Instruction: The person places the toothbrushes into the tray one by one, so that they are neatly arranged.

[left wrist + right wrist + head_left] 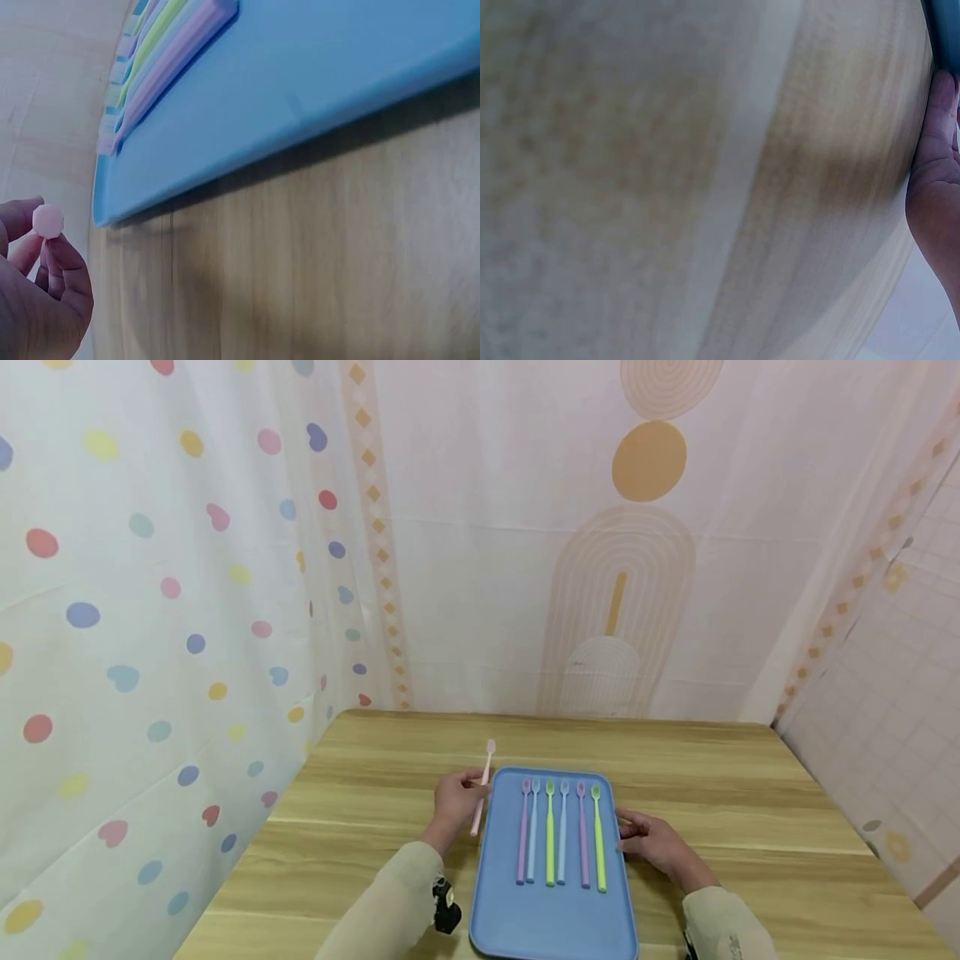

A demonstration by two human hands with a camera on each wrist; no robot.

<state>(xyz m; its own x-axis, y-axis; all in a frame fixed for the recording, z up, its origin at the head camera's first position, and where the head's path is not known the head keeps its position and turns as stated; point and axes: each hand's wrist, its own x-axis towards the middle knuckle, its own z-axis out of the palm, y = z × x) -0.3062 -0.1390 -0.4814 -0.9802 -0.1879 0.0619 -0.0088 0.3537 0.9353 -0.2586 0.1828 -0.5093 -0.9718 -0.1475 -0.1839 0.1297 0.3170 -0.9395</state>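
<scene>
A pale pink toothbrush (486, 777) is pinched by the left hand (456, 802), just outside the left edge of a blue tray (551, 922). It tilts with its head pointing away. In the left wrist view the rounded handle end of the toothbrush (48, 221) shows between thumb and fingers. Several toothbrushes lie side by side on the tray, heads at the far end: purple (522, 835), light blue (533, 835) and green (550, 835) among them. The right hand (660, 846) touches the tray's right edge; the right wrist view shows only part of the hand (937, 172).
The tray lies on a wood-grain table (360, 802). A dotted curtain (187, 610) hangs on the left, and a patterned curtain (480, 610) stands behind the table's far edge. A black device (447, 908) is strapped on the left wrist.
</scene>
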